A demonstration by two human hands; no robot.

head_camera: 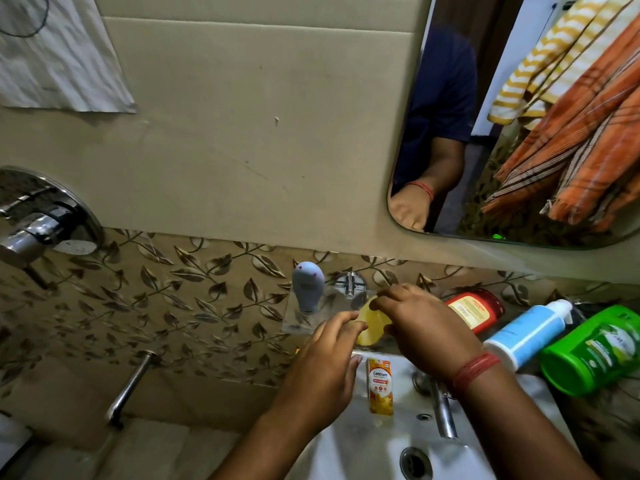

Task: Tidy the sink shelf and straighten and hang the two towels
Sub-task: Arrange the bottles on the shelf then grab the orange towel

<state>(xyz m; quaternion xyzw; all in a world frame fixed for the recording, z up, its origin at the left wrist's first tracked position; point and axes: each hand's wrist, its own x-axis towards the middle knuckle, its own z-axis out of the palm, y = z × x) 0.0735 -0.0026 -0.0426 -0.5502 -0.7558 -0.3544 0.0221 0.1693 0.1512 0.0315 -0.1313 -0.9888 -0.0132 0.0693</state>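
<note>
Shelf [554, 308] runs along the tiled wall behind the sink [367, 441]; a yellow bottle [370, 327] sits at its left end. Right hand [419, 327] reaches over the tap [440, 407], fingers curled and pinching the bottle's top. Left hand [329, 368] hovers just left of it, fingers loosely spread, holding nothing. Red bottle [474, 310], white-and-blue bottle [526, 334] and green bottle [595, 351], smooth plastic, lie tipped, tops pointing up-right. Orange sachet [380, 386] lies flat on the sink rim.

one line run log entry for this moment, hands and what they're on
stage: tidying shelf | right hand: grips yellow bottle | left hand: open, beside bottle | Centrum sachet: on sink rim | towels: untouched, seen in mirror
</note>
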